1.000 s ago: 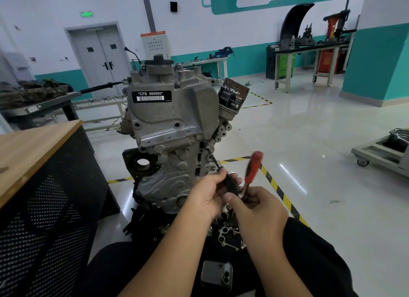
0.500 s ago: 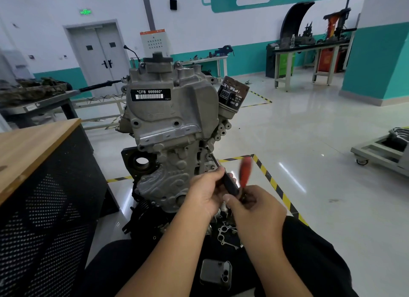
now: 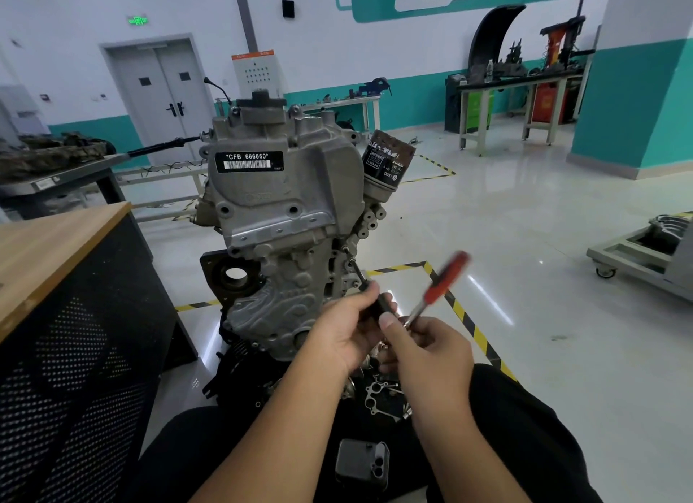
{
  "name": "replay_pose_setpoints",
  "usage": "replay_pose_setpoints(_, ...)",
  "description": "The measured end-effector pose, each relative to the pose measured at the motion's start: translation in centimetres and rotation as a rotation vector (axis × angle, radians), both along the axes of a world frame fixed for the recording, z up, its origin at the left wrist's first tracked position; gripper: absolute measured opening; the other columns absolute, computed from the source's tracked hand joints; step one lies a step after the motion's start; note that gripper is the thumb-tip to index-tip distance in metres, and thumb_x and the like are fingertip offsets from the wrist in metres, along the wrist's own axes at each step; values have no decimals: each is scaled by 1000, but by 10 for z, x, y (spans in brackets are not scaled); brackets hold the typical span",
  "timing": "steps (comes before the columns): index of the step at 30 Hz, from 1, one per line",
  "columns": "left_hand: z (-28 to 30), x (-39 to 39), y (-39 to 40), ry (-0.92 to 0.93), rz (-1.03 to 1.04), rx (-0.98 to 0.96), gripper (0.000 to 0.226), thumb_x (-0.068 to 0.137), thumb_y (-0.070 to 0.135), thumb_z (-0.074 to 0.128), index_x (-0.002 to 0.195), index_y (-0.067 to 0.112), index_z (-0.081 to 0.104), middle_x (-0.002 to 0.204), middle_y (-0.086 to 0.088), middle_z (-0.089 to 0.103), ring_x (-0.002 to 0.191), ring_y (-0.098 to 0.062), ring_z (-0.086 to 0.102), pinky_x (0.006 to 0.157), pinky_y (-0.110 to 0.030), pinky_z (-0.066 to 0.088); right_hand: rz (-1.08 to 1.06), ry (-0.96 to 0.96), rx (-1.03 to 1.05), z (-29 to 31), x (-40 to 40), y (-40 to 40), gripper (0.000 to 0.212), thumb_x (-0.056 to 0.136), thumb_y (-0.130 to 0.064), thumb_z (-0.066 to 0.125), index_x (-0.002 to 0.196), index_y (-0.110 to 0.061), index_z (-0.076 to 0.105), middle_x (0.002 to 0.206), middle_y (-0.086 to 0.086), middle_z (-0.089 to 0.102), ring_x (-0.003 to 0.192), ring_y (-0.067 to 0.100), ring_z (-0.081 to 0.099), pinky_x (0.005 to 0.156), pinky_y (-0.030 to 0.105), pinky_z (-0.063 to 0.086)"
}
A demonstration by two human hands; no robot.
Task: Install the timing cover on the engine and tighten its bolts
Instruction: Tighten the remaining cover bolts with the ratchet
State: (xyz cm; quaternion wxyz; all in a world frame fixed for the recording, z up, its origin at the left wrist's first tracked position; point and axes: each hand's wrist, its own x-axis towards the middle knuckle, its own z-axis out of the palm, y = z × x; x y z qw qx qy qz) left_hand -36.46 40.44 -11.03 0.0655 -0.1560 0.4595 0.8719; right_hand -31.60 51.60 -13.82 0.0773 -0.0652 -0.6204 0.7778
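The grey timing cover (image 3: 285, 217) sits on the front of the upright engine, with a black "CFB 666660" label near its top. A ratchet with a red handle (image 3: 444, 282) drives a thin extension (image 3: 356, 272) that reaches a bolt on the cover's right edge. My left hand (image 3: 348, 330) grips the black socket end of the tool just below the extension. My right hand (image 3: 427, 348) holds the ratchet near its head, and the red handle is blurred, pointing up to the right.
A black oil filter (image 3: 388, 163) sticks out at the engine's upper right. A wooden-topped black mesh cabinet (image 3: 75, 315) stands close on the left. Loose metal parts and a gasket (image 3: 378, 393) lie below the hands, with a phone (image 3: 362, 465) on my lap. Yellow-black floor tape (image 3: 472, 326) runs right.
The red handle swung left toward upright, then back out to the upper right. Both hands stayed on the tool at the same bolt.
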Motion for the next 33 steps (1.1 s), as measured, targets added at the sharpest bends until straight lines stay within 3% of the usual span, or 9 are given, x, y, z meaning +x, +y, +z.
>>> replay_pose_setpoints(4,-2,2,-3,26,-32,-4,17,101,11,57,108,-3,65,90,-16,77,67,-25,75,47,-30,56,216,-317,-720,12,-4,10,27,95,-26,72,98,0,73,64,11,65,48,12,60,44,24,52)
replay_pose_setpoints(10,-4,1,6,43,47,-5,13,99,1,57,95,-4,68,83,-18,74,68,-26,75,55,-33,61,-137,181,426,0,0,11,19,82,-25,84,79,-32,66,70,-15,73,60,6,70,59,34,60)
replay_pose_setpoints(13,-1,1,6,45,52,19,12,99,6,59,100,-3,67,86,-17,75,67,-26,74,52,-32,59,-191,224,369,-2,4,0,23,84,-24,83,84,-39,66,81,-25,73,67,-1,71,62,26,58)
replay_pose_setpoints(17,-3,6,3,50,-36,-38,18,99,12,61,94,0,74,93,-19,76,70,-28,74,54,-34,59,27,-49,-379,7,0,4,19,95,-21,73,87,-4,74,72,16,76,57,24,72,54,35,61)
replay_pose_setpoints(20,-8,7,8,71,12,-53,16,98,1,58,92,-2,72,87,-20,75,67,-29,74,54,-33,60,-27,-17,-4,-2,-6,12,12,89,-18,80,80,-12,74,66,7,74,56,21,72,62,43,64)
replay_pose_setpoints(22,-8,7,10,78,32,-63,16,97,-1,59,90,-2,73,80,-18,74,62,-26,72,52,-31,59,-128,152,332,-2,-5,13,20,80,-15,85,76,-28,70,69,-14,73,59,7,70,66,26,61)
replay_pose_setpoints(25,-7,6,8,107,22,-58,25,95,-1,58,79,4,77,75,-15,74,59,-23,71,50,-28,56,-137,198,301,-4,-2,8,27,74,-15,90,87,-33,73,72,-21,73,63,1,70,59,10,52)
replay_pose_setpoints(29,-5,11,5,56,-69,-18,29,101,17,58,119,-5,65,92,-16,75,64,-24,72,43,-25,51,-21,80,39,-8,-3,5,14,89,-24,80,80,-13,76,64,8,74,57,27,74,57,40,63)
replay_pose_setpoints(33,-7,9,13,109,-11,-10,22,92,9,66,109,-4,63,83,-18,73,63,-26,71,58,-38,60,-94,166,366,-11,-5,6,11,82,-19,84,91,-22,79,71,-9,74,64,8,70,67,31,60)
